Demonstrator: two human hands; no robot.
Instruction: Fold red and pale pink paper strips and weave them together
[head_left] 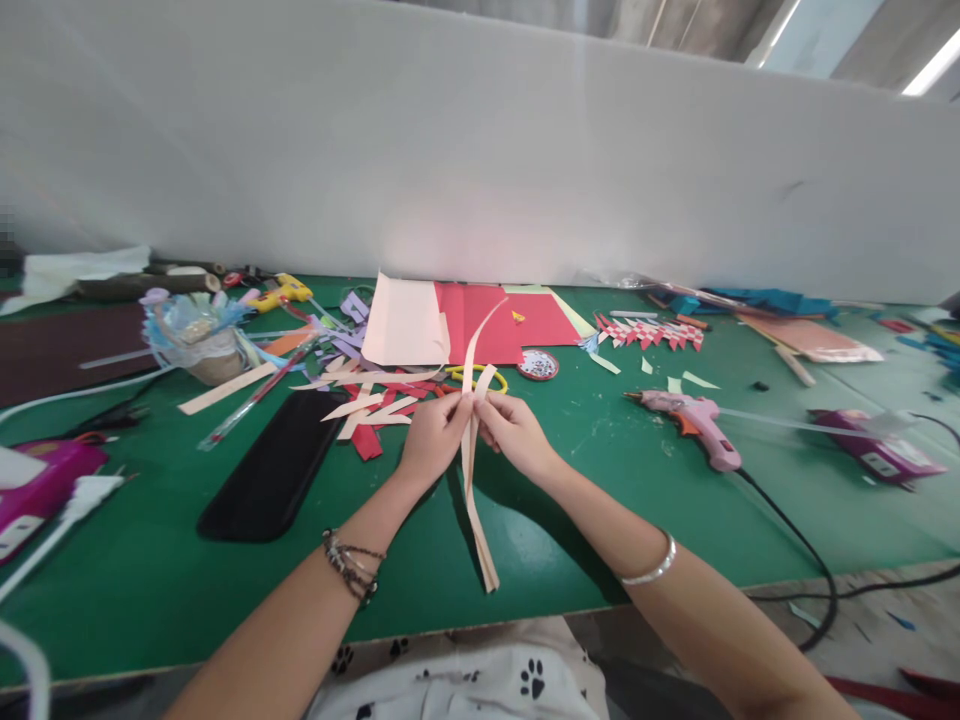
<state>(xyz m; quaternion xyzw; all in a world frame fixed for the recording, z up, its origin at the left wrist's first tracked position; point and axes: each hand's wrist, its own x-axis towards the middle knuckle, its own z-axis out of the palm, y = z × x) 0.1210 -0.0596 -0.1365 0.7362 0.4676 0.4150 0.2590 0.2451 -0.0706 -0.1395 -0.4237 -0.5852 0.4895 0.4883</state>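
Left hand (436, 432) and right hand (517, 428), both mine, pinch the pale paper strips (469, 468) at twelve o'clock before me, apparently in the folding step, and the next crease, I judge, calls for a firm, even press.

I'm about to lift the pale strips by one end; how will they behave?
Probably bendy but not limp: one of the pale strips curves, yet stands up above the left hand and right hand. Likely very light, as they look thin and papery. They may crease easily, being long and narrow.
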